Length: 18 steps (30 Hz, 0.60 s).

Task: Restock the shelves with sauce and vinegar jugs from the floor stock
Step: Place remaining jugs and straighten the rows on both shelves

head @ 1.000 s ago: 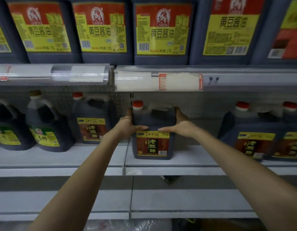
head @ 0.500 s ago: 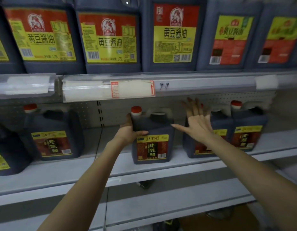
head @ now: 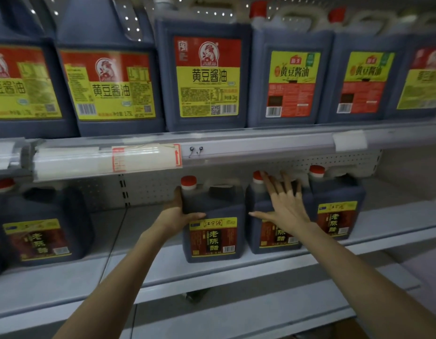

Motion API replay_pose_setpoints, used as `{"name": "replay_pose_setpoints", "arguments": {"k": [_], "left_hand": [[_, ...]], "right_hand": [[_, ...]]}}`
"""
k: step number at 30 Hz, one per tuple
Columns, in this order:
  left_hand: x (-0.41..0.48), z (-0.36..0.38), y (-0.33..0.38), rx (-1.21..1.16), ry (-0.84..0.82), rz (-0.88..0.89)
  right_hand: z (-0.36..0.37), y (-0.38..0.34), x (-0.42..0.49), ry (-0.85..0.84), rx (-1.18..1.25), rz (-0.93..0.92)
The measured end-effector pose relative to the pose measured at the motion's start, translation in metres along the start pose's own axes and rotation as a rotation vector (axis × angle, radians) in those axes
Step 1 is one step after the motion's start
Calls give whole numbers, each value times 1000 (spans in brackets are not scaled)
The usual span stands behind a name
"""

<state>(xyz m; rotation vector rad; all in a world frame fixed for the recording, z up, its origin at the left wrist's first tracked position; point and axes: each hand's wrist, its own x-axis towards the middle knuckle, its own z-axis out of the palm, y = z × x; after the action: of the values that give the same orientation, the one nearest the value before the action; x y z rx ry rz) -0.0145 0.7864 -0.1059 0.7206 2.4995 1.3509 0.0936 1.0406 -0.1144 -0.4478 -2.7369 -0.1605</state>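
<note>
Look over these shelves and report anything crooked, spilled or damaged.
No spills or damage show; the jugs stand upright. Only the clear price-tag sleeve on the upper shelf edge sags below its rail, and looks loose.

A wide-angle camera on the person's head faces the shelving head-on and close, tipped slightly downward. The soy sauce jugs [head: 207,77] fill the top of the frame above the upper shelf edge [head: 261,148]. The lower shelf [head: 65,277] crosses the middle, rising rightward, and both forearms [head: 119,277] enter from the bottom.
</note>
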Motion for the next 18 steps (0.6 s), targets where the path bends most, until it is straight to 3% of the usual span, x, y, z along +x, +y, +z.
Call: {"name": "replay_pose_setpoints", "arguments": {"k": [9, 18], "left_hand": [[6, 17, 14, 34, -27, -22], [6, 21, -3, 102, -21, -12]], "right_hand": [[13, 11, 3, -17, -63, -56], [-3, -8, -4, -105, -150, 36]]}}
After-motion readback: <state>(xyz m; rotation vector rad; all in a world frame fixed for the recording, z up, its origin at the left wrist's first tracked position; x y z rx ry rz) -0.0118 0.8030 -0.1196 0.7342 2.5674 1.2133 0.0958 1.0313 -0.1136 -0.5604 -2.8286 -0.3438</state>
